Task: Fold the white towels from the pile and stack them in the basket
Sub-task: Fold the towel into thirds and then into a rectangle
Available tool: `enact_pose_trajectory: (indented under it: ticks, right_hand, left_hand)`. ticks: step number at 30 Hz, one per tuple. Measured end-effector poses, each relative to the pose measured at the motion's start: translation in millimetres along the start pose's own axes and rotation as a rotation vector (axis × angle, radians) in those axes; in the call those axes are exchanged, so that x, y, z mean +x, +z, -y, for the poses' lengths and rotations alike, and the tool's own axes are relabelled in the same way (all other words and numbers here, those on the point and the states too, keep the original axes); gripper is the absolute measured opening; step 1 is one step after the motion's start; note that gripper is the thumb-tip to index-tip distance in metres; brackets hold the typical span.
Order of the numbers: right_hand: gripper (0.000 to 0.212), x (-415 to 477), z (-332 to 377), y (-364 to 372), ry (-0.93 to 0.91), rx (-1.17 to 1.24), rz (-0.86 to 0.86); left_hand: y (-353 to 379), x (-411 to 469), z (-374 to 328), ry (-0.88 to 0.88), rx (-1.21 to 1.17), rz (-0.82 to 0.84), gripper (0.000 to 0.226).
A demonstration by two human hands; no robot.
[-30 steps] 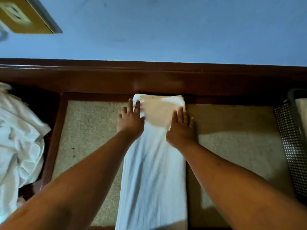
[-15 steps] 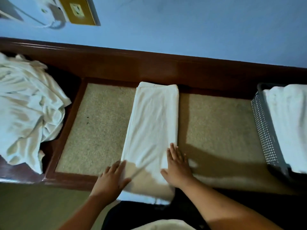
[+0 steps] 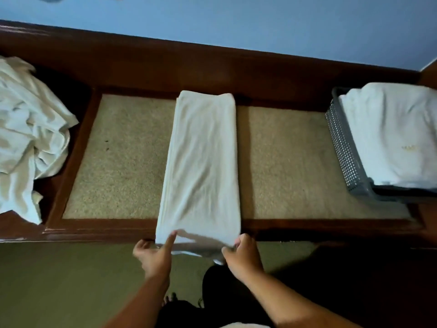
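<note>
Nearest the camera, two bare forearms reach forward above dark trousers [image 3: 222,294] and a matt olive-green floor [image 3: 59,280]. The left hand [image 3: 153,255] grips the near left corner of the towel [image 3: 201,162]. Its fingers [image 3: 170,241] are closed on the cloth, with one digit laid straight along the top face and the others curled at the outer edge. The right hand [image 3: 242,254] pinches the near right corner, its fingers curled over the hem. Between the two hands the towel's near end overhangs the front edge of the counter [image 3: 295,162] and sags slightly in shadow.

The towel is white terry, folded lengthwise into a long narrow rectangle. It lies across the middle of the counter from front to back. Soft diagonal creases cross its surface, and its far end is a rounded, thicker fold at the rear of the inset panel.

The counter has a glossy dark reddish wood frame around a beige, granular, speckled inset. On its left end sits the pile [image 3: 28,138], a loose, crumpled heap of white cloth that spills onto the wooden border. On the right end stands the basket [image 3: 343,150], grey plastic with a perforated grid wall. It is filled above its rim with the folded towels [image 3: 390,133], smooth and squared. A raised wooden rail runs along the back, and behind it is a plain blue wall [image 3: 236,24].
</note>
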State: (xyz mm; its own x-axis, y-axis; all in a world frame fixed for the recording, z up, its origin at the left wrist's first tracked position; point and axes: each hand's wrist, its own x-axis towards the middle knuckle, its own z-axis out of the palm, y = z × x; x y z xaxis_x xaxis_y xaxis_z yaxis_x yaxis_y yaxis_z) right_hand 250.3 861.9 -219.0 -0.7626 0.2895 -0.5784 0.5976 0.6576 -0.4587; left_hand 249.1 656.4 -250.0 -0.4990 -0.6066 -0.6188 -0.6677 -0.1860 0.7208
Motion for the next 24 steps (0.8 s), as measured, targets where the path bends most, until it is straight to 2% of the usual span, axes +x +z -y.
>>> enact_pose_trajectory:
  ticks: [1, 2, 3, 6, 7, 10, 12, 13, 16, 18, 20, 24]
  right_hand:
    - [0.044, 8, -4, 6, 0.183, 0.199, -0.012]
    - [0.058, 17, -10, 12, 0.283, 0.37, -0.048]
    - [0.062, 24, -12, 15, 0.33, 0.488, -0.062]
    - [0.022, 28, -14, 23, 0.312, 0.646, -0.008]
    - [0.016, 22, -16, 29, 0.271, 0.645, -0.002]
    - [0.024, -4, -23, 36, 0.237, 0.638, -0.057]
    - [0.021, -25, -34, 39, 0.27, 0.681, 0.004]
    - [0.026, -35, -39, 40, 0.285, 0.687, 0.059]
    - [0.052, -66, -48, 44, 0.307, 0.524, 0.188]
    - [0.047, -85, -51, 43, 0.297, 0.494, 0.154]
    - [0.042, -103, -52, 42, 0.277, 0.579, 0.097]
    - [0.042, -130, -48, 45, 0.258, 0.738, 0.111]
  left_hand:
    - [6, -1, -4, -0.096, -0.086, 0.039, 0.1]
    - [7, 0, -2, -0.131, -0.076, 0.084, 0.097]
    - [7, 2, 1, -0.116, 0.02, 0.134, 0.094]
    - [-18, 6, 14, 0.01, 0.389, 0.375, 0.077]
    - [-33, 6, 19, 0.021, 0.447, 0.466, 0.069]
    - [-70, 2, 28, -0.052, 0.35, 0.622, 0.053]
    - [-92, -6, 29, -0.112, 0.282, 0.699, 0.037]
    - [-101, -10, 28, -0.122, 0.271, 0.731, 0.033]
    - [-120, -16, 22, 0.01, 0.339, 0.796, 0.029]
    - [-128, -16, 15, 0.117, 0.395, 0.774, 0.023]
    - [-136, -17, 14, 0.163, 0.44, 0.751, 0.021]
    - [-152, -25, 24, 0.062, 0.455, 0.694, 0.021]
